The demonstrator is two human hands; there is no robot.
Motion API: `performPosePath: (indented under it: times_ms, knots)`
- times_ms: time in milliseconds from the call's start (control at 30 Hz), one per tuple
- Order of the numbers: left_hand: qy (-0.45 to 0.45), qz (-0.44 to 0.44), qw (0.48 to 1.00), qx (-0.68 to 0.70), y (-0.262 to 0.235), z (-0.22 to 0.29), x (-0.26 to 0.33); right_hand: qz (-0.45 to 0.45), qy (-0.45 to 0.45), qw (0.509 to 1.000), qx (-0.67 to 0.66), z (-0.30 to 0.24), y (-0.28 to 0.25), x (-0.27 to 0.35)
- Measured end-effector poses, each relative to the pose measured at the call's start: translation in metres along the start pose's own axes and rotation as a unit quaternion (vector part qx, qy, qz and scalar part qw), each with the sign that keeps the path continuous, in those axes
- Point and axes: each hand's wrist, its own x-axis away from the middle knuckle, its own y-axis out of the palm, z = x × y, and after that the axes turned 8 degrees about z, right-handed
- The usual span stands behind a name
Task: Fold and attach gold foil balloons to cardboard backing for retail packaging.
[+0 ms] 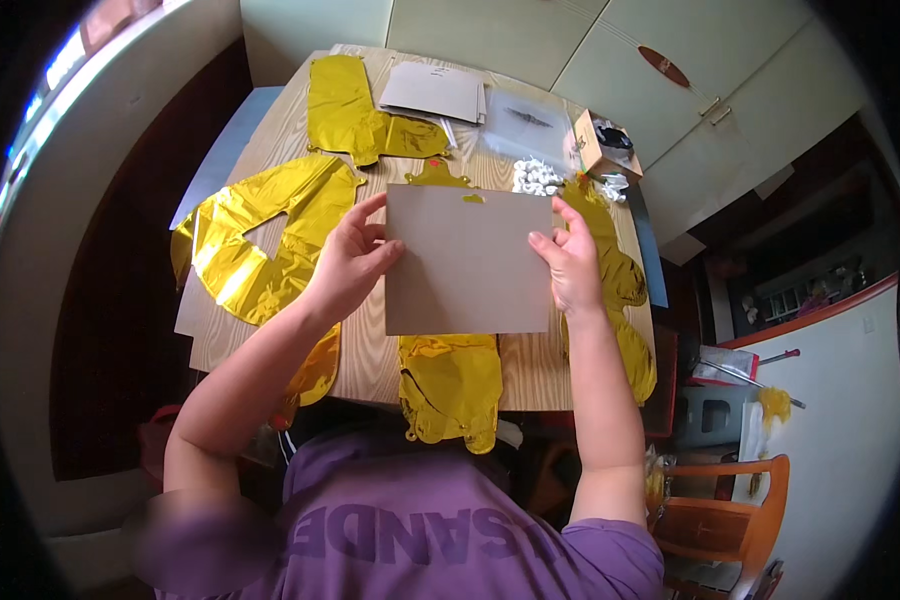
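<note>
I hold a flat grey card sheet (467, 262) up over a wooden table (355, 360). My left hand (352, 262) grips its left edge and my right hand (571, 262) grips its right edge. Under the sheet lies a flat gold foil balloon (452, 385) that hangs over the table's near edge; its top shows above the sheet. A second gold foil balloon (255, 240) lies left of my left hand. A third (620, 280) lies under my right hand along the table's right edge.
At the far end lie another gold foil balloon (355, 115), grey paper sheets (432, 90), a clear plastic bag (525, 120), small white pieces (537, 177) and an open cardboard box (602, 145). An orange wooden chair (725, 510) stands at lower right. Pale cabinets (690, 80) stand behind.
</note>
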Motion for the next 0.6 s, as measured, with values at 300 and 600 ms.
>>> performPosePath:
  times_ms: [300, 600]
  knots:
    - [0.514, 0.096, 0.753, -0.400, 0.051, 0.083, 0.035, -0.178, -0.038, 0.970, -0.159, -0.074, 0.057, 0.064]
    - [0.419, -0.075, 0.837, -0.344, 0.038, 0.051, 0.036, 0.004, -0.009, 1.000, 0.002, -0.017, 0.039, 0.024]
